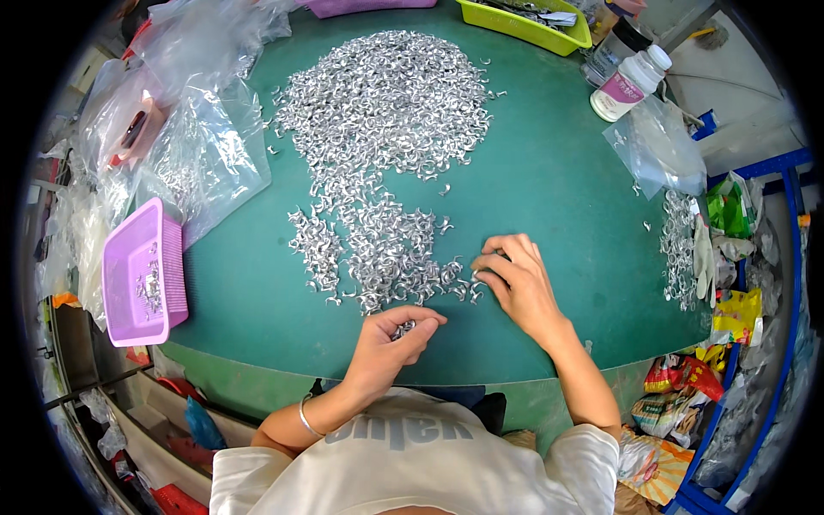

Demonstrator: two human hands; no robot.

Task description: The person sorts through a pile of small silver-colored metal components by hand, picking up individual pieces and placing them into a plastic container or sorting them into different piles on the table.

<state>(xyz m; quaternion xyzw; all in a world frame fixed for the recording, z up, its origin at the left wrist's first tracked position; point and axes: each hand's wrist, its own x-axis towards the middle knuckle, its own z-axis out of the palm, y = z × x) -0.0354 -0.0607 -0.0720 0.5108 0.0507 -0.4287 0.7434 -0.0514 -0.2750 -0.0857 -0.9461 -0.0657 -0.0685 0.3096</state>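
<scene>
A large heap of small curved silver metal pieces (386, 103) covers the far middle of the green table. It trails toward me into a smaller heap (390, 245). Just in front of that smaller heap is my left hand (390, 348), its fingers curled around several of the metal pieces (403, 330). My right hand (525, 287) is at the heap's right edge, thumb and fingertips closed together at a single metal piece (475, 276). A few loose pieces lie between that hand and the heap.
On the left stands a purple basket (178, 292) with some metal pieces inside, below clear plastic bags (215, 154). A lime-green tray (524, 30) is at the back, near a white bottle (631, 83). More silver pieces (678, 249) lie along the right edge, beside a blue rack (794, 249).
</scene>
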